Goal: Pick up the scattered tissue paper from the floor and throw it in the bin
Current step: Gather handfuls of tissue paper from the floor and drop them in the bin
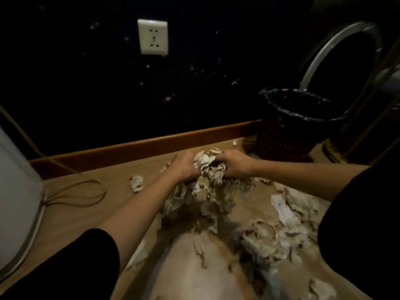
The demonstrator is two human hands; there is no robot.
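A big crumpled bundle of white tissue paper [208, 167] is clutched between my left hand [185, 166] and my right hand [234, 164], both closed on it just above the wooden floor. Loose ends of the bundle hang down under the hands. More tissue [281, 226] lies scattered over the floor at the right and toward me. One small wad [136, 182] sits alone to the left of my left forearm. The bin [287, 135], a dark woven basket lined with a black bag, stands open at the far right by the skirting board.
A black wall with a white socket [153, 37] rises behind a wooden skirting board [151, 146]. A white appliance [17, 191] stands at the left with a looped cable [86, 191] on the floor. A chair with a curved metal frame [320, 53] stands behind the bin.
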